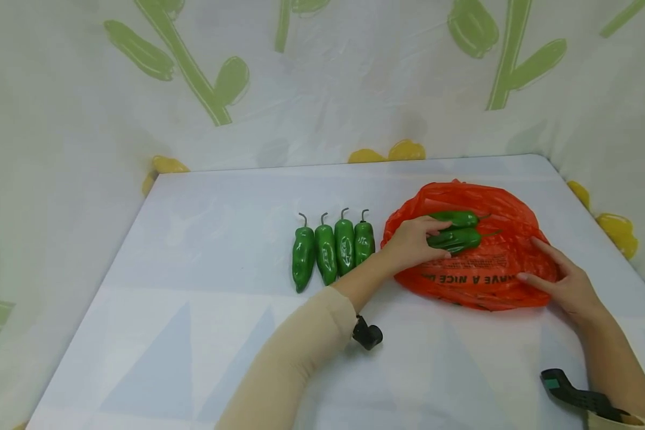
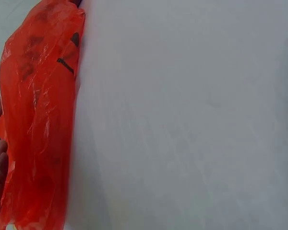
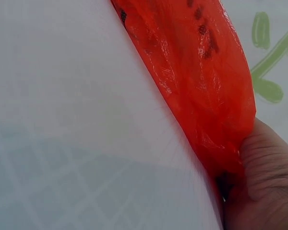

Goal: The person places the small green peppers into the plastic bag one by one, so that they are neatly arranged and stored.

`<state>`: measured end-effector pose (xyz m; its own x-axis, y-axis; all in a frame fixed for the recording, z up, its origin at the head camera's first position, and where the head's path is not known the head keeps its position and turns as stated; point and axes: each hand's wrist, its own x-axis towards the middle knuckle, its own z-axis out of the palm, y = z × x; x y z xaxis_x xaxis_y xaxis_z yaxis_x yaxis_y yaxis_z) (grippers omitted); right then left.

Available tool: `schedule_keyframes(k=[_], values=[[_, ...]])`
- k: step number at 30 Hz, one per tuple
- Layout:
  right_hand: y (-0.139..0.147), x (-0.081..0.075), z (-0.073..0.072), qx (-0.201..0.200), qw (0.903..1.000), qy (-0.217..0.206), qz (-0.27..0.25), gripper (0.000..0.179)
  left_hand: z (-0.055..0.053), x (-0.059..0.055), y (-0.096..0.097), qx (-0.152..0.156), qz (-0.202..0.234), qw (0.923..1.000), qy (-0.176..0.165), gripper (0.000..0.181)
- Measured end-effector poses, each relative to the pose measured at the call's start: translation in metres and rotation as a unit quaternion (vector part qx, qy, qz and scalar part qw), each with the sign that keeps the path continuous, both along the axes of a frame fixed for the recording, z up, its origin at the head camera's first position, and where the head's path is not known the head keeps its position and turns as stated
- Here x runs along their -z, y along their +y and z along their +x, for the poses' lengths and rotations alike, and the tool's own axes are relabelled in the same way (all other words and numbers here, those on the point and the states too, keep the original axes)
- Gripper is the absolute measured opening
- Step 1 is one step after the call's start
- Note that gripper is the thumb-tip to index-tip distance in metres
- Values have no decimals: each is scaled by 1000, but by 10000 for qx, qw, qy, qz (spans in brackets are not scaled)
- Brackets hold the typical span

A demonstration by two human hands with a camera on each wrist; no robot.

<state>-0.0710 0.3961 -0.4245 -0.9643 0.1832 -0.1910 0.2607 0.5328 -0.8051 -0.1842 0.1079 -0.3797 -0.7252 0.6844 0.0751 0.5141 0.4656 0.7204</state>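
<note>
Peppers [image 1: 464,238] show only in the head view.

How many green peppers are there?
6: four peppers in a row on the table, two peppers in the left hand at the red bag. More may be hidden.

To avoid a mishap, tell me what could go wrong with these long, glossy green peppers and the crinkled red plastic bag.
1. In the head view, the left forearm passes over the lower end of the row's rightmost pepper; drawing back could knock it.
2. The left hand is at two side-by-side peppers on the bag; moving one might roll the other.
3. The right hand touches the bag's edge; pulling might shift the plastic.
</note>
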Motion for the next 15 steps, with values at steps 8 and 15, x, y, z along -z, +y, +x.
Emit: schedule_keyframes(k=[8,15], values=[[1,-1,-1,7,10000,-76,3,76,3,-3,-20,86,173,9996,-182,67],[1,0,-1,3,9999,-36,-155,76,4,-7,-42,22,308,9995,-98,75]])
